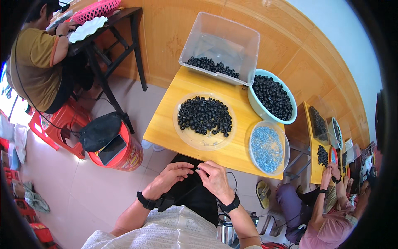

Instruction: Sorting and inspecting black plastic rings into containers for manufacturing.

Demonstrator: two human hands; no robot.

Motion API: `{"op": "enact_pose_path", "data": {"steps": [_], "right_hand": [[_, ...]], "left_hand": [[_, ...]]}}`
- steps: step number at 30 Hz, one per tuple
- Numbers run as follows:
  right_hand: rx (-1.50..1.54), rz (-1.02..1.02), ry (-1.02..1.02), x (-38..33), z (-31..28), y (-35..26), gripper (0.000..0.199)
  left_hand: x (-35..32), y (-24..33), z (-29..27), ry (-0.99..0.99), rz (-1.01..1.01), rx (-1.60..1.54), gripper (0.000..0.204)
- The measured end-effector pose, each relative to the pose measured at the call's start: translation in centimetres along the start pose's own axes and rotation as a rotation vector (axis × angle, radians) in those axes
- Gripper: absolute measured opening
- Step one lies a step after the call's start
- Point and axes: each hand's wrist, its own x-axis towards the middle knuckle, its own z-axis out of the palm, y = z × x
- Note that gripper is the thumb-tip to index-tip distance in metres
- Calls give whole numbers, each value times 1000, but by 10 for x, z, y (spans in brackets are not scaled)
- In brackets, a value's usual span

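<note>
Head view: your left hand (168, 178) and right hand (215, 178) meet just below the near edge of the yellow worktop (166, 124), fingers pinched on a tiny part (199, 169) too small to identify. Just beyond that edge sits a clear dish of black rings (204, 116), nothing between; right of it a bowl of blue-grey pieces (267, 148); behind, a clear bin (222, 47).
</note>
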Motion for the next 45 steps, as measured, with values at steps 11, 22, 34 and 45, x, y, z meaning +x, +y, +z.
{"op": "enact_pose_path", "data": {"steps": [11, 22, 34, 45], "right_hand": [[27, 54, 36, -1, 6, 7, 8], [374, 201, 1, -5, 2, -5, 19], [334, 236, -36, -4, -5, -11, 10], [445, 360, -30, -2, -11, -19, 11]], "left_hand": [[3, -1, 0, -64, 110, -44, 36], [-2, 1, 6, -123, 172, -216, 34], [-2, 7, 13, -38, 275, -5, 17], [-10, 13, 17, 0, 250, -22, 22]]}}
